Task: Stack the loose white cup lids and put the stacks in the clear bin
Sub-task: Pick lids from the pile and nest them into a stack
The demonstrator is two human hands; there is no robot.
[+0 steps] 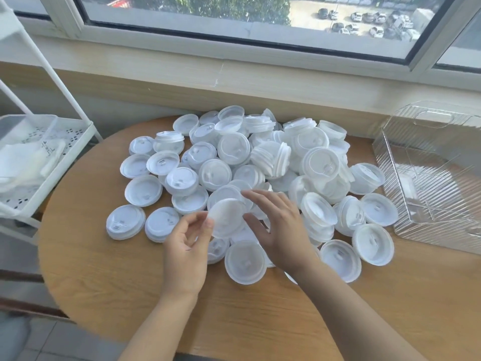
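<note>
Lid (226, 217) pinched between both hands (234, 238).

One cam only, head-worn, so no shared view. It looks fwd and down from above the near edge of the round wooden table (109, 295), close in; forearms enter from 6 o'clock. Wide-angle lens, edges bend. Lid pile (250, 175) sits mid-frame, window (234, 19) at 12, clear bin (429, 178) at 3, white rack (39, 162) at 9.
</note>
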